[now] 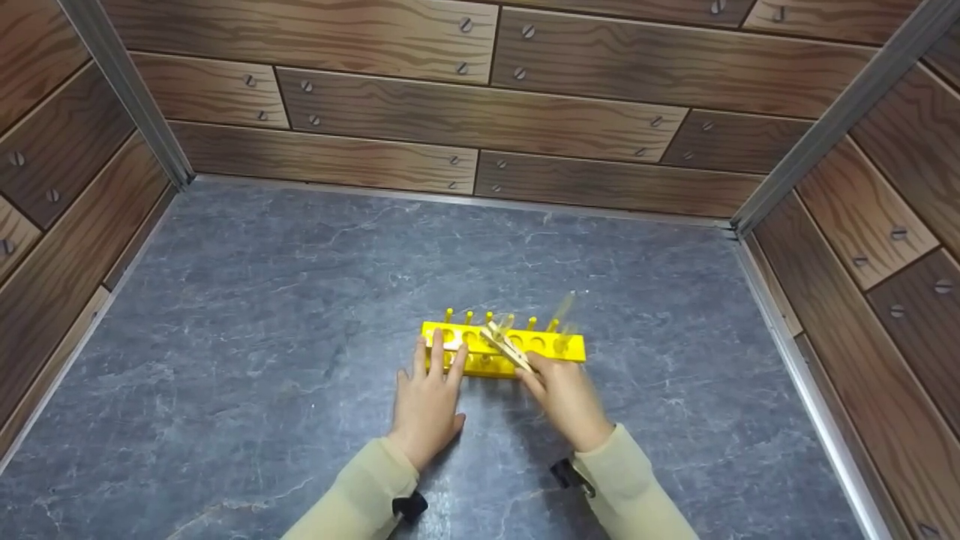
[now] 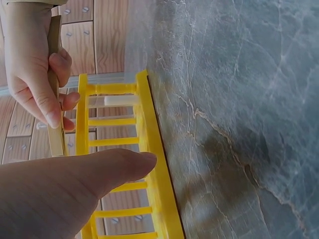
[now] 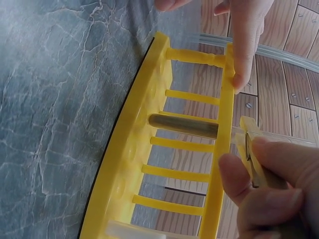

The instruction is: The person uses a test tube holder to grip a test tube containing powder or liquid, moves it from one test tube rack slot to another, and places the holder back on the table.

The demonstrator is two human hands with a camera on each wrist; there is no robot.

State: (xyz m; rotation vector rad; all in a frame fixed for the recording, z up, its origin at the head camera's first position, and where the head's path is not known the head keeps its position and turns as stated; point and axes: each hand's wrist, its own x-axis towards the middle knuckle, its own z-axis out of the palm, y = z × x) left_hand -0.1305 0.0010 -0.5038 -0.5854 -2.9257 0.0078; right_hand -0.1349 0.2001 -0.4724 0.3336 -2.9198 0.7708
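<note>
Right wrist view: the right hand point(image 3: 279, 191) pinches a pale wooden clothespin point(image 1: 506, 348) at a clear tube point(image 3: 184, 125) in the yellow plastic rack point(image 3: 160, 191), seemingly clamping it; a steady lift comes next, I'd guess. Beyond, the left hand point(image 1: 429, 401), fingers straight, touches the rack.

Glossy plastic rack point(image 3: 121, 129), matt wooden clothespin point(image 1: 507, 349).

A blue-grey marbled floor point(image 1: 300, 315), veined in white and streaked with tan at the near left, is enclosed by a far wall point(image 1: 390, 120), a left wall point(image 1: 67, 187) and a right wall point(image 1: 900, 187). All three are covered in brown wood-plank patterning, dotted with slotted screw heads point(image 1: 466, 24). Both far corners are marked by grey metal posts point(image 1: 838, 116). Pale light is reflected at the near middle.
</note>
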